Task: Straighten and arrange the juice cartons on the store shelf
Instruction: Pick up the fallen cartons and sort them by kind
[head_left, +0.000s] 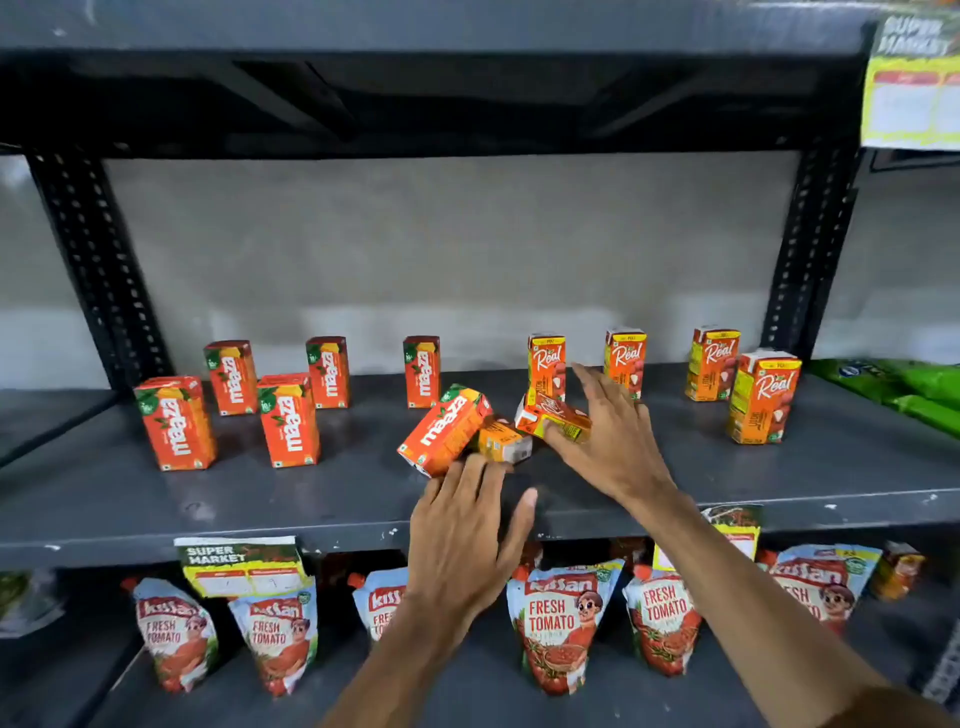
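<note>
Your left hand (467, 525) is spread, its straight fingertips just at the tipped Maaza carton (444, 431) on the shelf (260, 499). Your right hand (613, 447) is likewise released, with the fallen Real carton (550, 415) lying between thumb and forefinger.

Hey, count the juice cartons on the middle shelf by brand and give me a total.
Maaza cartons: 6 (5 upright, 1 tipped)
Real cartons: 5 (4 upright, 1 tipped)
Carton on its side, brand unreadable: 1
Total: 12
</note>
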